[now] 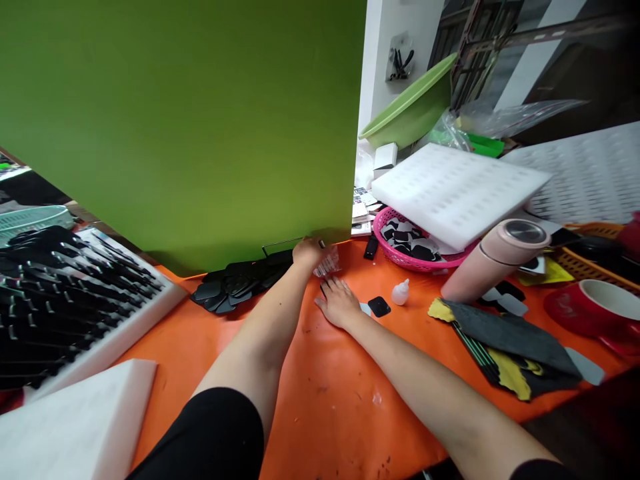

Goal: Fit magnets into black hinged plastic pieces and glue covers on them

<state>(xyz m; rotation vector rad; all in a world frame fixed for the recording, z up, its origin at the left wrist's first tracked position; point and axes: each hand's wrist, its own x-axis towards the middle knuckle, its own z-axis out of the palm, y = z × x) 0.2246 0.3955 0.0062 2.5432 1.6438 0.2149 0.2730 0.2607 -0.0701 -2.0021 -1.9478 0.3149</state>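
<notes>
Our right hand (pixel 340 303) rests open, palm down, on the orange worktop (pixel 310 413). Beyond, near its far edge, our left hand (pixel 309 253) meets a clear plastic packet (pixel 329 264), its grip unclear to us; a light, steady touch should suit.

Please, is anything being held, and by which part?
The left hand is at clear plastic; whether or where it grips cannot be told. The right hand lies flat, apparently holding nothing.

Tabletop (pixel 310 407) smooth, glossy; packet (pixel 327 262) shiny plastic; dark pieces (pixel 225 288) matt.
</notes>
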